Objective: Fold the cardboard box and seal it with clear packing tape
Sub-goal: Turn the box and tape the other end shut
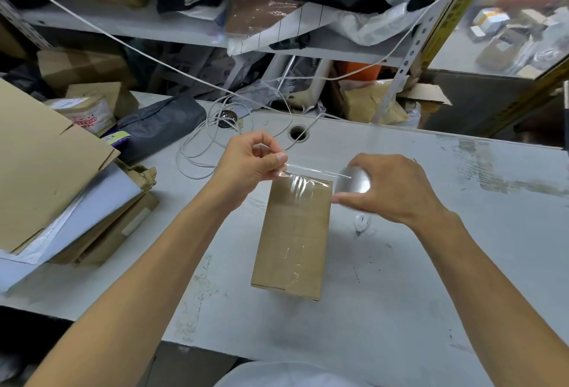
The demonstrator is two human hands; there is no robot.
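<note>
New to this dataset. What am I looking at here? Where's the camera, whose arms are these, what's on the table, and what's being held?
There is no robot: these are a person's two bare arms. The single picture comes from a wide-angle camera worn on the person's head, looking forward and down, so the edges look bent.

A closed cardboard box lies on a scuffed white table, with shiny clear tape already along its top. The left hand pinches the free end of a strip of clear tape. The right hand grips the tape roll, and the strip stretches between the two hands over the far end of the box.

Around it: flattened cardboard stacked at the left, a loose white cord behind the hands, and cluttered shelves at the back.
</note>
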